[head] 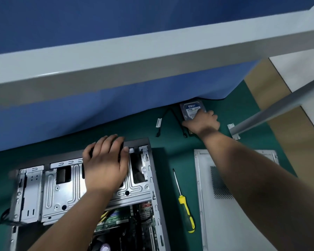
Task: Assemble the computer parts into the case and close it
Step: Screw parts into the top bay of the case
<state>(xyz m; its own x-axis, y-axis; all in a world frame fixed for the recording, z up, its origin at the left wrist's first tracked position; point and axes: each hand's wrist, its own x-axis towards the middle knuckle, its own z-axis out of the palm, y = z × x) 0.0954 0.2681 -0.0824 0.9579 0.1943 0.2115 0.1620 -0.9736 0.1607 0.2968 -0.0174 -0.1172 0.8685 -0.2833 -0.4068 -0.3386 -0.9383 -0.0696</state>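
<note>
While my left hand (105, 165) is lying flat with straight fingers across the top of the drive cage (65, 192) in the open computer case (153, 178), I am reaching my right hand (201, 122) far forward and curling its fingers round the near end of the hard drive (191, 107). That drive is sitting on the green mat (172, 142) right against the lower edge of the blue panel (116, 104), with black cables (168, 120) lying just to its left. Between the case's right wall and the side panel (225, 223) lying flat, a strip of mat is holding the yellow-handled screwdriver (184, 205). A grey bar (279, 109) is crossing just right of my right hand, ending at a small bracket (233, 131).
</note>
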